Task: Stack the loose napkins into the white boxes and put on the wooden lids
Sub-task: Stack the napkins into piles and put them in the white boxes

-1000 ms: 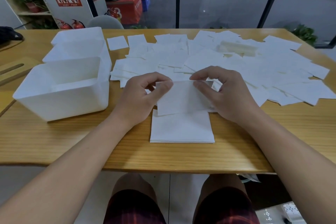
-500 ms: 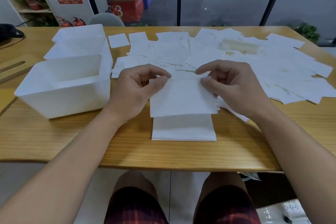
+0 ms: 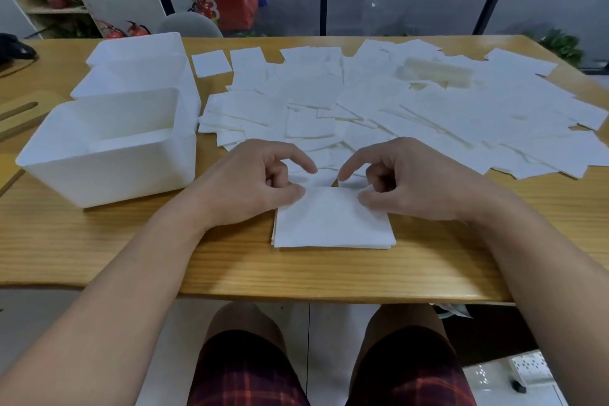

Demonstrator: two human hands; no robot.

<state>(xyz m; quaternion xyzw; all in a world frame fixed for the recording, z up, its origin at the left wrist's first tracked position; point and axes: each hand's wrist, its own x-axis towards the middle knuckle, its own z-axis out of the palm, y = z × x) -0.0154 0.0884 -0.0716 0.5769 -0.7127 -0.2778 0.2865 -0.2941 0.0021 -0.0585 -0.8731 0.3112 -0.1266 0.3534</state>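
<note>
— Paper-white squares everywhere; why is that small stack of napkins (image 3: 333,224) sitting alone at the near edge of the table (image 3: 99,247)?

— My guess is that it serves as a staging pile; squaring sheets up on bare wood close to the body looks easier than doing it inside a box, and the whole pile could then go across in one lift.

— And the loose napkins (image 3: 412,115)?

— Spread over the middle and right of the table, overlapping, just beyond the hands; within reach, which suits pulling them in one at a time.

— What are the hands doing?

— The left hand (image 3: 253,188) has its thumb laid on the far left corner of the top sheet, fingers curled, the index finger arched above the paper; the right hand (image 3: 405,181) mirrors it at the far right corner, thumb down on the sheet, index finger hooked over. Both are half closed; each seems to pinch or press its corner, though whether the curled fingers sit under the sheet I cannot tell.

— The boxes?

— Three white boxes (image 3: 108,155) in a row on the left, lidless, the nearest just beside the left hand; its interior shows no napkins that I can make out. Slotted wooden lids (image 3: 16,119) lie at the far left edge, partly cut off; so packing and lidding look not yet begun.
</note>
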